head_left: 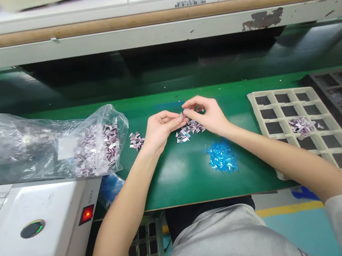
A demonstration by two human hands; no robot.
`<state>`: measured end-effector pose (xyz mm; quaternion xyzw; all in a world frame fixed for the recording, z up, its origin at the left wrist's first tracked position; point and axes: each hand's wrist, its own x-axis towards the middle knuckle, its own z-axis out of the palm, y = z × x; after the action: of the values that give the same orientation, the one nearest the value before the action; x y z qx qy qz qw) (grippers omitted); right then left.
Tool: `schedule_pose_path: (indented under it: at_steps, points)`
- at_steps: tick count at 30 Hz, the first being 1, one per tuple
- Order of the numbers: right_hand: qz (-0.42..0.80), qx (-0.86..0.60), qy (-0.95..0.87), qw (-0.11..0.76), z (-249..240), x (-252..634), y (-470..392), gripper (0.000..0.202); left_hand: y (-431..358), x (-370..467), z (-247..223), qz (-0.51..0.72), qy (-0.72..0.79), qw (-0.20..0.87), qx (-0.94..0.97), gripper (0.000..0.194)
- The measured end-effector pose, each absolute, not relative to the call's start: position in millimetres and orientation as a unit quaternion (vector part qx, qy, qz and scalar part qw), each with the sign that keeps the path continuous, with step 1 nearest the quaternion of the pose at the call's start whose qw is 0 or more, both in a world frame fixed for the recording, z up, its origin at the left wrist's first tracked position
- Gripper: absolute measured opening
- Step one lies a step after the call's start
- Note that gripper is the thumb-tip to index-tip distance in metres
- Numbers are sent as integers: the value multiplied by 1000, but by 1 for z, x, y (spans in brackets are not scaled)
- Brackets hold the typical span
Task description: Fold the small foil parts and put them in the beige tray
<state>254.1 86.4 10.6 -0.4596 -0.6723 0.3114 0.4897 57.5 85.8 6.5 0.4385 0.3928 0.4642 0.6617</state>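
Above the green tabletop point(176, 173), my left hand point(159, 130) and my right hand point(208, 116) meet at the fingertips. A small silvery piece point(182, 114) is pinched between them, held by both. Just below my fingers lies a loose pile of small pinkish and silver pieces point(187, 132), partly hidden by my right hand. Another little pile of such pieces point(135, 141) sits left of my left hand. A heap of shiny blue slivers point(222, 157) lies nearer to me, below my right wrist.
On the left, a clear plastic bag point(98, 145) full of similar pieces lies behind a white machine point(53, 213) with a lit red switch. A cream compartment tray point(292, 111) holding some pieces stands right, beside a black tray point(318, 85). A shelf point(101, 41) spans the back.
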Motion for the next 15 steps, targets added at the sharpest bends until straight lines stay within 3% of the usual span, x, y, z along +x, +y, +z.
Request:
schedule_pose_path:
  at_steps: [15]
  points:
    - [302, -445, -714, 449, 9, 256, 83, 12, 89, 61, -4, 452, 475, 482, 581, 44]
